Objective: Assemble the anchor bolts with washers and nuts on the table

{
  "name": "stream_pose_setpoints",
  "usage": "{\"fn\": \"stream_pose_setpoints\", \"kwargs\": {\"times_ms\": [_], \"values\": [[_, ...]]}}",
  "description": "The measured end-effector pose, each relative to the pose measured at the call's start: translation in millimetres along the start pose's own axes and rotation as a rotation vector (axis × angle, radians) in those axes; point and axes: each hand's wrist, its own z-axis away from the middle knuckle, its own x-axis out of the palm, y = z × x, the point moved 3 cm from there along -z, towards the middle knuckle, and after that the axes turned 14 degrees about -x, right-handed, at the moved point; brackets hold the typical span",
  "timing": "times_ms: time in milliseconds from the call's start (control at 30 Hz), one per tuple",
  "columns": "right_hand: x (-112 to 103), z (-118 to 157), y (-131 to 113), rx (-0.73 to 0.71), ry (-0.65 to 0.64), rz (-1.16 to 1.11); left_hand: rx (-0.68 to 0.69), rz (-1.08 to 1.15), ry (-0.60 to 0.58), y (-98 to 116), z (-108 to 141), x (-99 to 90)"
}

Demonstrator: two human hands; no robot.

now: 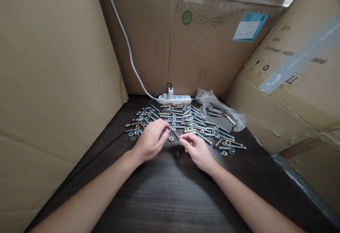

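Note:
Between my two hands is a dark metal bolt, slanting down to the right. The fingertips of my right hand pinch its lower end. My left hand is at its upper end with thumb and fingers bent close together; what they hold, if anything, is too small to make out. Rows of bolts, sleeves, nuts and washers lie on the dark table beyond and beside both hands. A loose nut rests just left of the bolt's lower end.
A white power strip with a plugged-in adapter lies behind the rows. To its right, a clear plastic bag holds more bolts. A black cable crosses the left side. Cardboard walls stand on three sides.

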Motion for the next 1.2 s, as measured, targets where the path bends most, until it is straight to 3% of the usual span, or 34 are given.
{"fn": "stream_pose_setpoints", "kwargs": {"times_ms": [400,633,1000,1200], "values": [[1,4,-1,-0.131,-0.094,0.158,0.032,-0.082,-0.079,5,0,0.9],[1,4,-1,-0.142,-0.081,0.205,0.031,-0.127,-0.098,5,-2,1.9],[1,6,-10,-0.157,-0.154,0.233,0.069,-0.164,-0.074,9,-1,2.9],[5,8,-13,-0.173,-0.201,0.109,0.083,-0.130,-0.084,13,2,5.7]]}}
